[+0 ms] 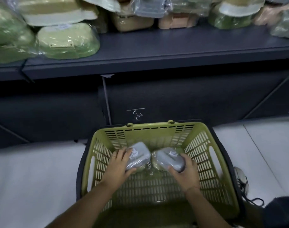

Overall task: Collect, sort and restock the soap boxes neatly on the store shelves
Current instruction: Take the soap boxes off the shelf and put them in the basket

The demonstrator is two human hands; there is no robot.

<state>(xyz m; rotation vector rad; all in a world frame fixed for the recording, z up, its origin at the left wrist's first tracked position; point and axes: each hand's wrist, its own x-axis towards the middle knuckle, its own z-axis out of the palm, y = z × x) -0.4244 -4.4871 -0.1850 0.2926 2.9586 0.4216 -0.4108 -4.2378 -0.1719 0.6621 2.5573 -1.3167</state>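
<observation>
Basket: green slotted basket (157, 127) sits on the pale tiled floor (33, 178), pushed up against the foot of the dark shelving. It looks parked there so stock can go straight up.

Left hand: left hand (119, 167) is inside the basket. Its fingers are wrapped over the top of one grey soap box (138, 156) and the thumb is under the near edge. Ring (113, 156) on one finger.

Right hand: right hand (184, 175) is also inside. Its fingers and thumb are curled round the near end of a second grey soap box (170, 159).

Why two at once: both boxes are grey and plastic-wrapped. Taking one per hand probably keeps a single colour together for sorting.

Box position: the two grey boxes tilt toward each other, far corners nearly meeting. I cannot tell whether they are raised off the basket bottom. Crinkled wrap shows beneath them, contents unclear.

Shelf: shelf (157, 46) above carries wrapped stock in colour groups. Green soap boxes (66, 41) are stacked at left, tan ones (132, 22) at centre, more green at right. A bare stretch of board lies front centre.

Stage: collecting from the basket, as I read it. These two are not yet on the shelf.

Risk: the slick wrap could slip in a one-handed grip.

Edge of view: a laced shoe (239, 175) is just right of the basket.
</observation>
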